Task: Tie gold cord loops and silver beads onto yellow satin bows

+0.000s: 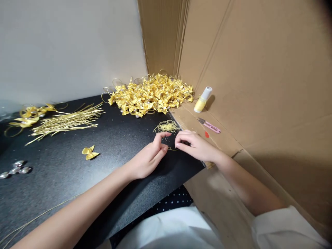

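Observation:
A thin gold cord point(172, 149) spans the short gap between my two hands, low over the table's right edge. My left hand point(149, 157) pinches one end between thumb and fingers, its index finger raised and bent. Fingers curled, my right hand point(192, 143) holds the other end; something dark or shiny under its fingers is mostly hidden. Just behind my fingertips lies a tangle of yellow thread scraps point(167, 127). One loose yellow ribbon bow point(90, 152) rests on the black table, left of my left hand.
Behind stands a heap of yellow bows with gold loops point(153, 93). Cut gold cords point(70, 121) and silver bells point(18, 167) lie left. Pink thread snips point(209, 125) and a yellow thread spool point(203, 99) sit on cardboard point(186, 112). Cardboard walls point(259, 69) enclose the right.

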### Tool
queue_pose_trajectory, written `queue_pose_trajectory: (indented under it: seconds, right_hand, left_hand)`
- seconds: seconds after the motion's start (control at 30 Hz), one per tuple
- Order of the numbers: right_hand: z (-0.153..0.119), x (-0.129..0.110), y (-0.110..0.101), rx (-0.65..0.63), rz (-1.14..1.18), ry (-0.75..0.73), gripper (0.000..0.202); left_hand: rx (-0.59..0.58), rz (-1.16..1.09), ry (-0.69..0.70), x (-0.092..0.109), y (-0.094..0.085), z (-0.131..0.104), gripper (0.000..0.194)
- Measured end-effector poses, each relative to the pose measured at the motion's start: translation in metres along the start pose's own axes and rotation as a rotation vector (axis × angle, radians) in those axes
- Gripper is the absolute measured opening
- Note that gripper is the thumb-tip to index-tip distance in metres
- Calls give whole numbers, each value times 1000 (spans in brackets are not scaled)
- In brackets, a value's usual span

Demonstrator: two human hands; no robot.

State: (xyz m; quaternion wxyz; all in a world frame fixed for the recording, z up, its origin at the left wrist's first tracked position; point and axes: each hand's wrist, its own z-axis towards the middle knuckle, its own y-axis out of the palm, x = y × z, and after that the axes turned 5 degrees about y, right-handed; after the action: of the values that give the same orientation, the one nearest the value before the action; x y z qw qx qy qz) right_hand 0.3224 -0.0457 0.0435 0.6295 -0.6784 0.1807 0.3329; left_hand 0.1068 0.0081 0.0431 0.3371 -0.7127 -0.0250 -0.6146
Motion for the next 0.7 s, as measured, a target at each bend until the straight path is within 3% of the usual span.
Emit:
queue_pose_trajectory:
  seconds: [0.13,0.2,0.33,0.53,0.7]
  right_hand:
    - [-18,38,-26,401,-429,284,22]
    - [-24,55,-35,491,-641,404,28]
    - [-26,69,-38,440,-819,483,32]
    - [-22,71,-33,437,-915,460,37]
    - [-26,72,-40,490,-795,491,36]
  left_hand:
    - [18,-21,-12,1,-1,5,34]
    - [18,-50,-12,3,-1,7,32]
    - [35,-154,-41,2,0,7,33]
    - [39,-312,-76,0,0,6,39]
    - [21,-308,-74,0,-2,6,42]
